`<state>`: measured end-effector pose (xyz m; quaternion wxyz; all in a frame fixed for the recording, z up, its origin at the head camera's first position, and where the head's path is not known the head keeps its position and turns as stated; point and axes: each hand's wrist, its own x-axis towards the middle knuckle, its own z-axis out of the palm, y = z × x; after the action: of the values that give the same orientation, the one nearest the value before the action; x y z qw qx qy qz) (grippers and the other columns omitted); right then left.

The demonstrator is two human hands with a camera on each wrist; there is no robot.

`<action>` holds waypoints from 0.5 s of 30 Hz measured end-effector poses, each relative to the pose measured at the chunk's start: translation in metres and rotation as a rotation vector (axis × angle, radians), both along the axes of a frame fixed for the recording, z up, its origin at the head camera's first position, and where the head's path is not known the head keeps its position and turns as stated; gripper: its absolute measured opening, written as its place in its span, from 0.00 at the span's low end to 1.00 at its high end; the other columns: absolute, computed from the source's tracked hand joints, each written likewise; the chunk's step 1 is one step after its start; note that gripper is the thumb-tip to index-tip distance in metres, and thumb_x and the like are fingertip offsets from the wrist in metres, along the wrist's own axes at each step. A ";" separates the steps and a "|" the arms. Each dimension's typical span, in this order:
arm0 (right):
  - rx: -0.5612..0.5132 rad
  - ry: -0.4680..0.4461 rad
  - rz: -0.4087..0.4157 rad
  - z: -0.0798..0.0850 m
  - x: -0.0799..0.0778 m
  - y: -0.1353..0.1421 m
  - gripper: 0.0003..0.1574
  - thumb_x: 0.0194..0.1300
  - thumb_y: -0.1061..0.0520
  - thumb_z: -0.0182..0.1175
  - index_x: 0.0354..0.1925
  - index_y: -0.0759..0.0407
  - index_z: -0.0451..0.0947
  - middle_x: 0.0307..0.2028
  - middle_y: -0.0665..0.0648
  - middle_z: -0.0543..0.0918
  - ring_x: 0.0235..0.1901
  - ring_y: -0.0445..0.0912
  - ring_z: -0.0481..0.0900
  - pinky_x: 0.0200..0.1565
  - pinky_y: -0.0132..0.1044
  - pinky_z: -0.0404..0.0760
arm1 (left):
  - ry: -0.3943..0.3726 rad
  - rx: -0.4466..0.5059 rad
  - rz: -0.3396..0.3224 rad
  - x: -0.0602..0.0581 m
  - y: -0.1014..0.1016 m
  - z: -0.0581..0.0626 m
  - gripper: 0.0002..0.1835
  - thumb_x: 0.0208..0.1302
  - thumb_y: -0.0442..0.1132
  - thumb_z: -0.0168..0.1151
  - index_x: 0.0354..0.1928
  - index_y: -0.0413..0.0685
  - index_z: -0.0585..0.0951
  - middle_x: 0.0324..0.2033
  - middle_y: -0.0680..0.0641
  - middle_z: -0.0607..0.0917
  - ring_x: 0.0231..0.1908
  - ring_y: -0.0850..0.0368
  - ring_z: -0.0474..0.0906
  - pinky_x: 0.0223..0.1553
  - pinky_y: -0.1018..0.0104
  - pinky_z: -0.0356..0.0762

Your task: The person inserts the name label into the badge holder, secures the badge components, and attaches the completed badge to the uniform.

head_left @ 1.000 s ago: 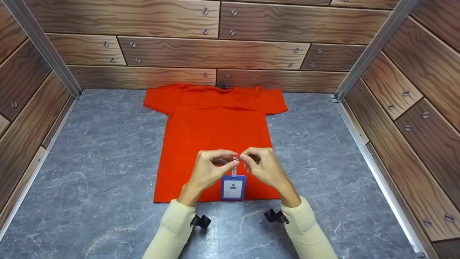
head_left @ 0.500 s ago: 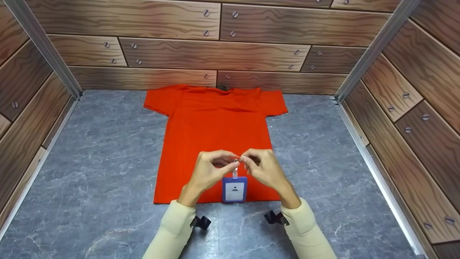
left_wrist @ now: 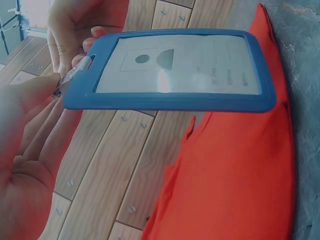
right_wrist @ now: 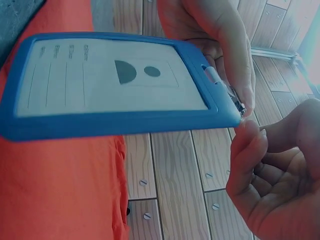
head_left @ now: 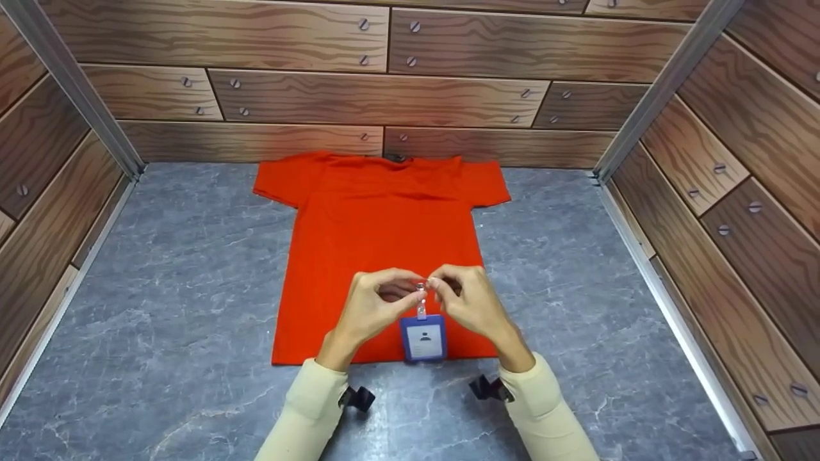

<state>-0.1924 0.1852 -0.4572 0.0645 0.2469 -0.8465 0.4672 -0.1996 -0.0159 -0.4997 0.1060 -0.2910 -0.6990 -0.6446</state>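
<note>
A blue-framed ID badge [head_left: 423,339] with a white card hangs from a clear strap with a small metal clip [head_left: 421,287]. Thumb and fingers of my left hand [head_left: 375,301] pinch the clip from the left. My right hand [head_left: 471,296] has its thumb and forefinger pinched together at the clip's end; what lies between those tips is mostly hidden. The badge [left_wrist: 175,70] fills the upper part of the left wrist view, its frame edge-on and tilted. In the right wrist view the clip [right_wrist: 239,106] shows between both hands' fingertips.
Below the hands a red T-shirt [head_left: 384,237] lies flat on the grey marbled surface [head_left: 192,275], collar toward the back wall. Wood-patterned panels [head_left: 307,96] with metal corner posts [head_left: 83,96] enclose the back and sides.
The badge has swung slightly to the right and tilts a little now. Both hands stay nearly in place, with their fingertips still together at the clip.
</note>
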 end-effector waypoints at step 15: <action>0.005 0.004 0.012 -0.002 0.000 0.000 0.10 0.72 0.66 0.61 0.32 0.64 0.85 0.21 0.58 0.81 0.19 0.37 0.75 0.23 0.28 0.77 | 0.012 0.007 -0.032 0.000 -0.002 0.000 0.11 0.60 0.35 0.76 0.44 0.42 0.90 0.38 0.43 0.93 0.35 0.52 0.92 0.37 0.64 0.90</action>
<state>-0.1928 0.1850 -0.4589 0.0628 0.2530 -0.8462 0.4648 -0.1998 -0.0183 -0.4994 0.1007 -0.3058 -0.6914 -0.6468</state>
